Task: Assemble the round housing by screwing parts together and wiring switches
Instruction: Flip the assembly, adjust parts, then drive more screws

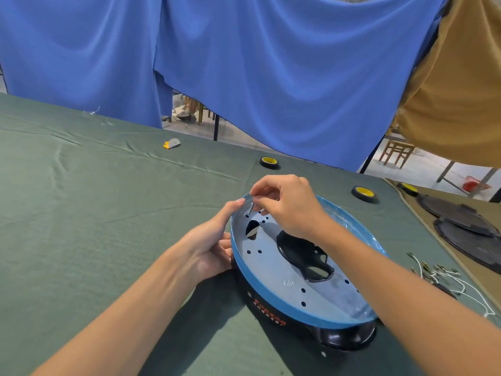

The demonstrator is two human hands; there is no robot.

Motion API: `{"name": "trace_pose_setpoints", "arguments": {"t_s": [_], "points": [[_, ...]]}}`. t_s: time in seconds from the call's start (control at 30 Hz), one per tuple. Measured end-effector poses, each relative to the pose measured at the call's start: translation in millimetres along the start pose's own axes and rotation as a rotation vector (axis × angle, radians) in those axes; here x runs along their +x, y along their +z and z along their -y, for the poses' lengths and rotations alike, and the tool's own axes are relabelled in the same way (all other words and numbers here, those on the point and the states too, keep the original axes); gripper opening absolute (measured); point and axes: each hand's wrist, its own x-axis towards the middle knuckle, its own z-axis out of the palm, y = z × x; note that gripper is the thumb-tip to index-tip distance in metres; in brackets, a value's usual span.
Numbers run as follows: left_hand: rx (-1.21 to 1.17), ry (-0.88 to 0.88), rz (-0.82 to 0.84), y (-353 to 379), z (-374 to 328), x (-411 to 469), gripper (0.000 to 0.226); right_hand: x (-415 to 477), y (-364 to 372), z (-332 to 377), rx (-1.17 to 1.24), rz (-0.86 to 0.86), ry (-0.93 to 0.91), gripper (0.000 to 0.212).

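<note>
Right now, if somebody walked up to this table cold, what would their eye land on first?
Probably the round housing, blue-rimmed with a grey plate, lying on the green cloth near the middle. At its far edge the right hand pinches a small screw by the plate's holes, while the left hand grips the rim. Behind it all hangs a big blue curtain.

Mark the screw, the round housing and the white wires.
screw [250,208], head view, on its metal shank.
round housing [271,267], head view, on its bare grey plate.
white wires [436,274], head view, on the bundle near the terminals.
</note>
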Motion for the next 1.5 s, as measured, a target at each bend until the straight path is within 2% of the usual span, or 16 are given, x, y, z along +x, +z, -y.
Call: {"name": "trace_pose_setpoints", "arguments": {"t_s": [0.17,0.37,0.67,1.0,1.23,1.5], "points": [[-0.013,-0.003,0.013,0,0,-4,0.057,2,2,4,-0.077,0.032,-0.056,0.012],[-0.029,0.004,-0.027,0,1,-5,0.051,5,3,5,-0.163,0.095,-0.105,0.015],[-0.016,-0.011,-0.031,1,0,-6,0.055,7,3,6,-0.267,0.178,-0.156,0.02],[-0.012,-0.035,-0.019,1,0,-7,0.062,15,6,9,-0.374,0.316,-0.11,0.015],[-0.02,-0.039,-0.011,0,1,-5,0.067,22,-3,11,-0.354,0.397,-0.094,0.016],[-0.022,-0.041,-0.009,0,1,-6,0.07,24,3,9,-0.406,0.349,-0.121,0.015]]}}
